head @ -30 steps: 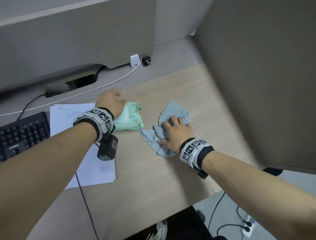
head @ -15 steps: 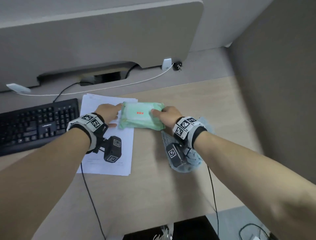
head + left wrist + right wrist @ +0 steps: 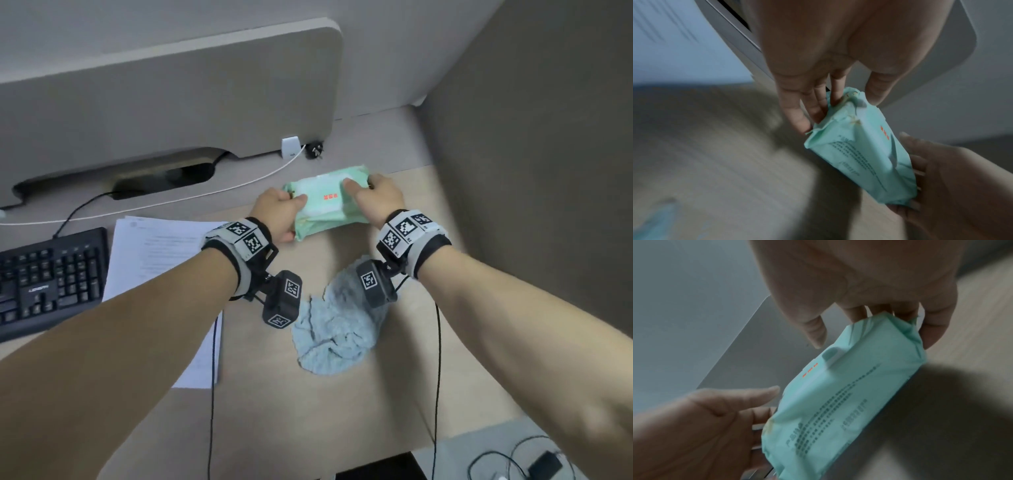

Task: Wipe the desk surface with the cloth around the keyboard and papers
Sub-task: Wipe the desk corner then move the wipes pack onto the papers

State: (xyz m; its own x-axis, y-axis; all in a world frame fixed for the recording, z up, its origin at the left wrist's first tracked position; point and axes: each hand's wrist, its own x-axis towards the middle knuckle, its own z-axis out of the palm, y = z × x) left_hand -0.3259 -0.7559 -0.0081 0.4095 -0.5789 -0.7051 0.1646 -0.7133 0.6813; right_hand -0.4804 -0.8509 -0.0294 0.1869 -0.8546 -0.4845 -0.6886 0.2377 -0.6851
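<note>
Two hands, left hand (image 3: 279,214) and right hand (image 3: 378,198), grip one green wipes pack (image 3: 325,205) by its ends; one cloth (image 3: 337,329) lies crumpled beneath the wrists, partly hidden.

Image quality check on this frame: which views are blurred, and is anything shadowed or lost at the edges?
Head view: mostly sharp, wipes pack and cloth readable, forearms stretched at the borders. Left wrist view: desk streaked with motion blur, dim. Right wrist view: pack print soft, dark shadow on the desk beside the pack, dark corners.
</note>
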